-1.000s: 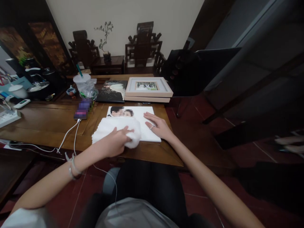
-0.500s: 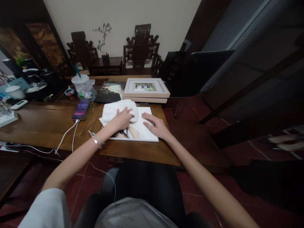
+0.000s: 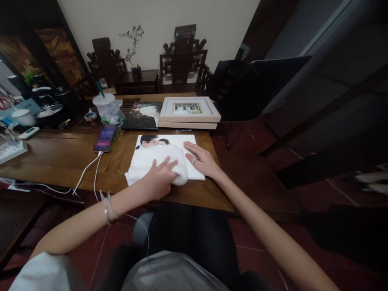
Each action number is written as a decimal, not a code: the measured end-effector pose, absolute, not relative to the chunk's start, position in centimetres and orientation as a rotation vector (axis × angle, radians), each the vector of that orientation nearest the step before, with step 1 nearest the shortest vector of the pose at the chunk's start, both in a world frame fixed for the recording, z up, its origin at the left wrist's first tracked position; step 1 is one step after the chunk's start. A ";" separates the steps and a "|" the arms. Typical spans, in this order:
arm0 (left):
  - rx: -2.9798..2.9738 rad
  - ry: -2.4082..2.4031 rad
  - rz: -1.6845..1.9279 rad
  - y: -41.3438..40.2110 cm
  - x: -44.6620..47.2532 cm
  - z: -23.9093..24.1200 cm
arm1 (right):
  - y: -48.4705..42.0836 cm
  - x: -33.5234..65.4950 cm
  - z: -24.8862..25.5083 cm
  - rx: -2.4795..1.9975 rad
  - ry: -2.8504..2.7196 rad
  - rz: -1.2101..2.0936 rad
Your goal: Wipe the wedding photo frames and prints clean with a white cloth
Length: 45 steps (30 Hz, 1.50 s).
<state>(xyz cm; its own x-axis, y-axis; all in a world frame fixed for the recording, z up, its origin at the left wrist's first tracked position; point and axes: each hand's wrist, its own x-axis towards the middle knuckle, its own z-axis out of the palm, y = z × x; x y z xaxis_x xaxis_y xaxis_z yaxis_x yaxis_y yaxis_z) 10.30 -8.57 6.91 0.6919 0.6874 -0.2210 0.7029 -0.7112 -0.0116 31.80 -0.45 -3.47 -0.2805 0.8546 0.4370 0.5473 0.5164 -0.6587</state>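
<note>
A white fluffy towel point(image 3: 144, 161) is bunched under my left hand point(image 3: 163, 177), whose fingers press into it and grip it. It lies over the near part of a photo panel point(image 3: 177, 141) with a white background, hiding much of the picture; two heads show above the cloth. My right hand point(image 3: 205, 162) rests flat on the panel's right side, fingers stretched out and holding nothing. A ring is on one of its fingers.
Behind the panel sit two stacked light wood picture frames point(image 3: 188, 119) and a dark photo panel point(image 3: 133, 117). Left of these are a plastic cup point(image 3: 103, 103), a crumpled plastic bag point(image 3: 112, 115) and a phone point(image 3: 105, 138) on a white cable point(image 3: 86, 166). The wooden table point(image 3: 118, 141) ends just right of the panel.
My left hand has drawn the towel toward me, from the panel's far part to its near edge, uncovering the heads in the picture. The right hand stays flat in place.
</note>
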 end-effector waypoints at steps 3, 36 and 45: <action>2.768 1.232 -0.263 -3.5 11.3 6.5 | -0.3 31.8 -3.7 -1.127 -1.973 0.508; 2.777 1.282 -0.213 0.2 12.3 6.3 | 0.1 32.0 -4.2 -1.125 -1.977 0.481; 2.880 1.280 -0.252 -0.6 13.5 6.4 | 0.1 32.0 -4.1 -1.100 -1.962 0.514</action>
<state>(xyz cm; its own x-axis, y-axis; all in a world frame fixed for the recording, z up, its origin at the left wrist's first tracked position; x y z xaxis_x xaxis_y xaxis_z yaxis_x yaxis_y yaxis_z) 13.53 -0.61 6.39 0.6597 0.7390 -0.1369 0.7358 -0.6722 -0.0829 31.98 0.14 -4.10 -0.2918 0.8428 0.4522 0.5131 0.5369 -0.6696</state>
